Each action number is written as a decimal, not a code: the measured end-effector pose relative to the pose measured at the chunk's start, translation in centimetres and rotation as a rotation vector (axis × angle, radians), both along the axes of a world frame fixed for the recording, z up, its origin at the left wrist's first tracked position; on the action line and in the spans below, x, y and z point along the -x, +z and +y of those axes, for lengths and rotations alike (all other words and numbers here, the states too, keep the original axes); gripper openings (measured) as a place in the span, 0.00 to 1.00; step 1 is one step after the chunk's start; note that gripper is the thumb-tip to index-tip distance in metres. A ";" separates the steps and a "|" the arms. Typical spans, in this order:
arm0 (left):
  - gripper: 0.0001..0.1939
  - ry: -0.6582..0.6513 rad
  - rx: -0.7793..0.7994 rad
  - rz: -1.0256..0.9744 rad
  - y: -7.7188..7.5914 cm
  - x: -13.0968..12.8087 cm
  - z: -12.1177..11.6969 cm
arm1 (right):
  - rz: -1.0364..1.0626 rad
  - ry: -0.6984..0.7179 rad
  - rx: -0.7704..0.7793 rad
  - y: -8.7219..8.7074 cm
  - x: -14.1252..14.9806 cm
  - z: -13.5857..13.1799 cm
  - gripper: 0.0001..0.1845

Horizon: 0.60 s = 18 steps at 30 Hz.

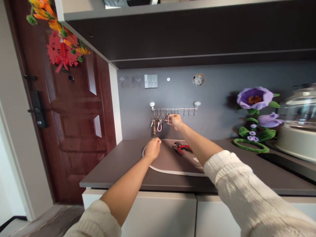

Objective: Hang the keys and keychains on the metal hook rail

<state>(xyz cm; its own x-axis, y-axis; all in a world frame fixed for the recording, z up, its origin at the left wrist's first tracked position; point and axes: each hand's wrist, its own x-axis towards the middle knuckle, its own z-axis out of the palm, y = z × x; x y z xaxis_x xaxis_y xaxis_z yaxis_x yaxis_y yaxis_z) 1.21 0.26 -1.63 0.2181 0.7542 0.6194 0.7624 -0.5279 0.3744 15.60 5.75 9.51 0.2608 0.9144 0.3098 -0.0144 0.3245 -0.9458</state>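
My right hand [174,121] is raised to a metal hook rail [175,109] on the grey back wall. Its fingers pinch a key ring with a key [169,118], close under one of the hooks. Whether the ring touches the hook I cannot tell. Left of it, several keys hang from the rail with a brown key fob [154,127] and a pink loop strap [159,125]. Lower down, my left hand [153,148] is closed above the brown mat [165,167]; its fingers hide whatever they hold. Between my arms, a bunch of keys with red tags [181,147] lies on the mat.
Above the dark counter [113,168] runs an overhead cabinet [172,36]. Purple plush flowers [255,98] and a glass-topped appliance [296,128] stand at the right. A reddish-brown door [74,115] is at the left. Labelled strips [150,81] are on the wall.
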 end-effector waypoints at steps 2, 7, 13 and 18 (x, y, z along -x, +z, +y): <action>0.11 -0.002 0.000 0.003 0.0 0.0 0.0 | 0.007 -0.014 0.014 0.2 0.1 0.6 0.08; 0.11 0.008 0.015 0.017 0.1 0.0 -0.2 | 0.038 -0.040 0.049 0.3 0.3 1.6 0.08; 0.11 -0.007 -0.006 0.016 0.0 0.0 0.0 | 0.086 -0.066 0.043 -0.1 0.7 2.0 0.08; 0.11 -0.008 0.000 0.021 0.0 0.1 0.0 | 0.112 -0.078 0.066 -0.6 0.6 2.1 0.09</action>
